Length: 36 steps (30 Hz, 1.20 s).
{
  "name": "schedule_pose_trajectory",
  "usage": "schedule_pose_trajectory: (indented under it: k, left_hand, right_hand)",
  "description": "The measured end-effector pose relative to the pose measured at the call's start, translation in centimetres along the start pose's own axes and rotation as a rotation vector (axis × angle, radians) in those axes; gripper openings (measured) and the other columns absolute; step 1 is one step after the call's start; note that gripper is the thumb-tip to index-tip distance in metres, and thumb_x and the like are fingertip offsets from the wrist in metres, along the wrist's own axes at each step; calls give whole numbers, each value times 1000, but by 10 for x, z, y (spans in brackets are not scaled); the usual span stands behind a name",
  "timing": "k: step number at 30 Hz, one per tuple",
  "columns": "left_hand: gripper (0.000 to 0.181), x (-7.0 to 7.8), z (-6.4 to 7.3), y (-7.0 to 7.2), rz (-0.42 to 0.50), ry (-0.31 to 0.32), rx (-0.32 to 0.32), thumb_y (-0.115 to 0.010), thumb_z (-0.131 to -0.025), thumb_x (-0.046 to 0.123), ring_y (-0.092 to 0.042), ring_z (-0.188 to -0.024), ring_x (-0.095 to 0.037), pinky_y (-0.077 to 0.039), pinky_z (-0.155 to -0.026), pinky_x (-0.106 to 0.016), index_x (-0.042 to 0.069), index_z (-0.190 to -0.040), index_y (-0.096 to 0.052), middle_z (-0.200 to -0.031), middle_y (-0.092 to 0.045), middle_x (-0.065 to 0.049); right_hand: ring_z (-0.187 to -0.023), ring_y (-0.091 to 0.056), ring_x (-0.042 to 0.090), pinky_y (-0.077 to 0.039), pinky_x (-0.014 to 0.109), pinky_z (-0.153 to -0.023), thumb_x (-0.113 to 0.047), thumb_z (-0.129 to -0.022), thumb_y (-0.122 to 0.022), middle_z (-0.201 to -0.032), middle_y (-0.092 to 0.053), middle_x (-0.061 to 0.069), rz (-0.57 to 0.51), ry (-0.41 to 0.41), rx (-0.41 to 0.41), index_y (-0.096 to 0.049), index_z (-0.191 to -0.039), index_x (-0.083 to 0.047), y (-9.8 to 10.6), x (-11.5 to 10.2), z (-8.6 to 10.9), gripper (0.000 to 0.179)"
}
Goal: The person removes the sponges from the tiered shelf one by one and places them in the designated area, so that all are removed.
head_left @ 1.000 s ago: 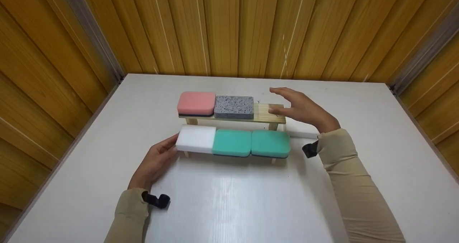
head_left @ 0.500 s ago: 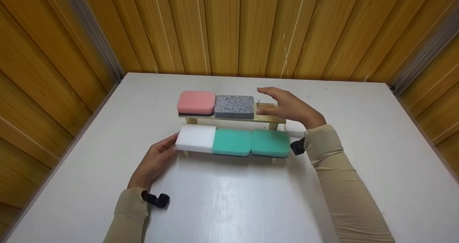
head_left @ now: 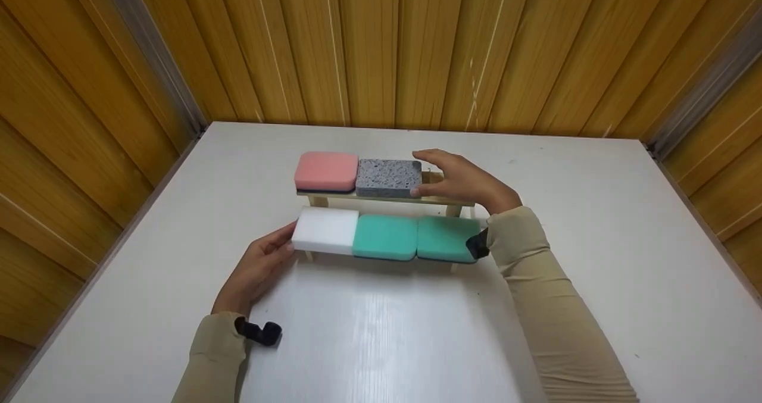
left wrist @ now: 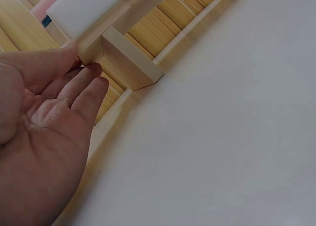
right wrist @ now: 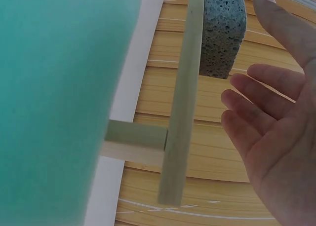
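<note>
The left hand (head_left: 256, 269) is at the left end of a low wooden stand (left wrist: 129, 63), its thumb and fingers pinching the board's end. On that front stand lie a white sponge (head_left: 325, 229) and two green sponges (head_left: 386, 235) side by side. A second wooden stand (right wrist: 180, 117) is behind it, bearing a pink sponge (head_left: 326, 171) and a speckled grey sponge (head_left: 389, 178). The right hand (head_left: 464, 180) reaches over the rear stand's right end, thumb and fingers spread about the grey sponge's right end. In the right wrist view, a gap shows between its fingers and the sponge.
Both stands are on a white table (head_left: 369, 331), near its far edge. Wood-patterned panels (head_left: 369, 52) rise behind the table and on both sides. A black wrist camera (head_left: 262, 333) sticks out from the left sleeve; the right one overlaps the right green sponge.
The right hand has moved left along the rear stand, from its bare right end to the grey sponge. The left hand and the sponges have stayed in place.
</note>
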<state>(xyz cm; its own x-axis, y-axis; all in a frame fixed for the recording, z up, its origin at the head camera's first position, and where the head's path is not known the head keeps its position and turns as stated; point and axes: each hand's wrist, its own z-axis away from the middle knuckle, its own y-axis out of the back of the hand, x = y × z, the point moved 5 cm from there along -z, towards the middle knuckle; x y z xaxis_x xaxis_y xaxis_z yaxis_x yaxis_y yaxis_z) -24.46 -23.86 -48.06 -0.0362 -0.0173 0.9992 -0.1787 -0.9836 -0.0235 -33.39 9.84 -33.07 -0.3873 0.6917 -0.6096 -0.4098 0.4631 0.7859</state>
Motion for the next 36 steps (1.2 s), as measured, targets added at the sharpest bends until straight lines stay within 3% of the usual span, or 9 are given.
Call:
schedule_pose_trajectory:
  k: [8,21,30,36]
  left_hand:
    - [61,-1,0,0,14,-3,0,-65,-92,22,-32,-144,-18,-38,-108,-19,9,-146,-41,-154,-37,-3]
    - [60,1,0,0,-26,9,5,-64,-92,24,-30,-144,-16,-35,-111,-20,9,-146,-41,-154,-38,-2]
    - [63,0,-1,0,24,13,-14,-64,-93,17,-31,-143,-22,-40,-107,-18,5,-148,-35,-155,-34,-8]
    - [63,-1,-1,2,7,8,-21,-62,-94,18,-30,-144,-22,-39,-107,-16,5,-148,-34,-156,-33,-9]
  right_hand:
    - [-148,-21,27,-21,49,-121,-37,-86,-71,-158,-27,8,-9,-2,1,-29,-152,-14,-7,-1,-6,82]
    - [-133,-41,25,-31,45,-117,-28,-86,-73,-153,-35,10,17,8,22,-37,-148,-9,-11,-5,-11,74]
    - [-135,-41,28,-34,46,-114,-26,-86,-74,-148,-43,12,53,68,52,-45,-143,-5,-10,-7,-12,67]
    - [-135,-41,28,-34,45,-115,-27,-86,-73,-147,-43,11,47,50,58,-46,-142,-5,-11,-6,-12,66]
